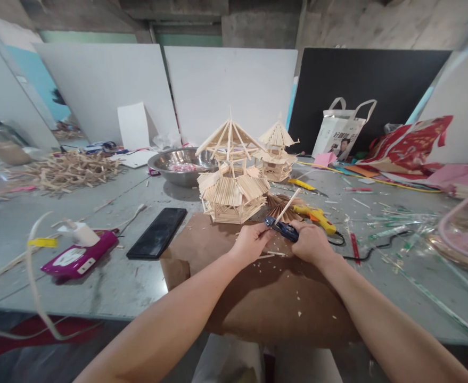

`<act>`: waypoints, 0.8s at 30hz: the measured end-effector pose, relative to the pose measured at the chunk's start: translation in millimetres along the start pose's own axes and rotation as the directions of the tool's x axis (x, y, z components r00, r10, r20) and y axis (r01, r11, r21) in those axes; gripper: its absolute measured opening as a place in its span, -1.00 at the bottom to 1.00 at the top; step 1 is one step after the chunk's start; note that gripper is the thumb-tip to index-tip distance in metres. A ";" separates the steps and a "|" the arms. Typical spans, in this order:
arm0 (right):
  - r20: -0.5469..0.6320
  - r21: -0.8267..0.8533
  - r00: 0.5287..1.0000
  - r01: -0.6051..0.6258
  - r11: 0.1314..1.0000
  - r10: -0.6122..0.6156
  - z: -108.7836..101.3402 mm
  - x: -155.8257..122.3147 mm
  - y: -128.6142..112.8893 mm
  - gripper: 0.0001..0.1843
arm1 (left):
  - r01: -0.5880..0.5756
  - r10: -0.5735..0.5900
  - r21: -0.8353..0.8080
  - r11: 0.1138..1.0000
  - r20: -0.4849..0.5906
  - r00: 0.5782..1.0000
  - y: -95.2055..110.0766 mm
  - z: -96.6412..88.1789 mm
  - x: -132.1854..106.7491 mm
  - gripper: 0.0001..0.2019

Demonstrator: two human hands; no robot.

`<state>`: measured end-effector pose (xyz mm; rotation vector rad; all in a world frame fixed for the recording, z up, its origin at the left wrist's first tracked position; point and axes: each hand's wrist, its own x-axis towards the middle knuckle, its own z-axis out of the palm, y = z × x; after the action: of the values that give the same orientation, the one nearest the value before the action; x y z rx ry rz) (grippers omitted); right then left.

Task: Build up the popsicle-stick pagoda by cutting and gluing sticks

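Observation:
My left hand is closed in a pinch on a thin wooden stick that slants up to the right. My right hand is wrapped round a dark blue cutting tool whose tip meets the stick's lower end. Both hands rest over a sheet of brown paper strewn with small wood chips. Just behind them stands a pagoda model built of wooden sticks, with a smaller one farther back.
A yellow glue gun lies right of the model. A black phone, a pink power bank, a steel bowl and a heap of sticks sit left. Bags and scraps crowd the right.

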<state>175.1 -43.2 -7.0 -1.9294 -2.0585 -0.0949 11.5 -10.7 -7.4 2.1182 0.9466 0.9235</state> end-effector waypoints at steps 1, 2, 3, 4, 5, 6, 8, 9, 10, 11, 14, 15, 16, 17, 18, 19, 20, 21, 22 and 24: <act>-0.008 0.003 1.000 0.000 1.000 0.000 0.7 0.1 0.1 -0.81 | -0.002 0.002 0.002 1.000 -0.006 1.000 -0.2 0.1 0.1 -0.68; -0.020 0.008 1.000 0.000 1.000 0.001 1.5 0.2 0.5 -0.81 | -0.004 0.004 0.002 1.000 -0.011 1.000 -0.5 0.1 0.1 -0.69; -0.032 0.018 0.999 0.002 1.000 -0.002 2.3 0.4 1.0 -0.80 | -0.007 0.007 -0.002 1.000 -0.009 1.000 -0.8 0.2 0.1 -0.70; -0.042 0.031 0.999 0.009 0.999 -0.008 3.1 0.6 1.8 -0.78 | -0.010 0.010 -0.012 1.000 -0.003 1.000 -1.0 0.3 0.2 -0.71; -0.048 0.047 0.999 0.023 0.999 -0.021 3.9 0.8 2.9 -0.75 | -0.012 0.012 -0.027 1.000 0.007 1.000 -1.2 0.5 0.2 -0.71; -0.051 0.064 0.998 0.043 0.997 -0.039 4.4 1.1 4.1 -0.72 | -0.012 0.013 -0.048 0.999 0.021 1.000 -1.3 0.6 0.2 -0.72; -0.055 0.093 0.995 0.085 0.992 -0.080 5.3 1.5 6.6 -0.66 | -0.007 0.012 -0.092 0.996 0.047 0.999 -1.3 0.8 0.3 -0.71; -0.059 0.102 0.994 0.100 0.990 -0.095 5.7 1.6 7.8 -0.64 | -0.006 0.012 -0.110 0.994 0.056 0.998 -1.2 0.7 0.5 -0.71; -0.064 0.107 0.992 0.113 0.988 -0.106 6.1 1.6 8.9 -0.63 | -0.004 0.013 -0.127 0.992 0.064 0.998 -1.3 0.6 0.7 -0.71; -0.071 0.112 0.991 0.122 0.986 -0.115 6.5 1.6 9.9 -0.62 | -0.005 0.015 -0.140 0.990 0.075 0.997 -1.4 0.4 0.9 -0.70; -0.085 0.128 0.987 0.149 0.981 -0.139 7.7 1.5 11.6 -0.60 | -0.008 0.027 -0.172 0.985 0.106 0.994 -2.5 -0.3 2.1 -0.69; -0.086 0.134 0.986 0.156 0.979 -0.146 8.0 1.6 11.9 -0.60 | -0.010 0.031 -0.178 0.984 0.116 0.993 -3.2 -0.4 2.5 -0.69; -0.089 0.137 0.985 0.161 0.977 -0.150 8.2 1.8 12.0 -0.60 | -0.015 0.036 -0.174 0.985 0.119 0.992 -4.2 -0.4 2.9 -0.68; -0.091 0.138 0.984 0.164 0.977 -0.152 8.3 2.1 11.9 -0.59 | -0.022 0.040 -0.156 0.988 0.112 0.993 -5.2 -0.4 3.3 -0.69; -0.092 0.136 0.984 0.162 0.977 -0.151 8.2 2.4 11.7 -0.59 | -0.033 0.044 -0.122 0.992 0.094 0.995 -6.5 -0.3 3.7 -0.69; -0.090 0.135 0.985 0.158 0.978 -0.147 8.1 2.8 11.4 -0.58 | -0.046 0.051 -0.072 0.996 0.072 0.996 -7.8 -0.3 4.0 -0.71; -0.087 0.134 0.986 0.155 0.979 -0.144 7.9 3.2 11.1 -0.58 | -0.063 0.063 -0.011 0.998 0.048 0.997 -9.2 -0.3 4.3 -0.72; -0.086 0.134 0.986 0.151 0.979 -0.141 7.7 3.6 10.8 -0.58 | -0.082 0.080 0.057 0.995 0.027 0.996 -10.5 -0.5 4.6 -0.74; -0.085 0.135 0.987 0.150 0.979 -0.140 7.6 3.9 10.5 -0.59 | -0.104 0.103 0.126 0.987 0.013 0.995 -11.7 -0.8 4.8 -0.75; -0.093 0.133 0.985 0.156 0.979 -0.144 7.6 4.3 10.3 -0.60 | -0.156 0.159 0.245 0.957 0.008 0.987 -13.8 -1.8 5.0 -0.77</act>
<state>183.7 -36.2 -14.8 -1.6592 -2.0942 -0.0613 7.7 1.2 -15.2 2.4293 0.9502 0.9378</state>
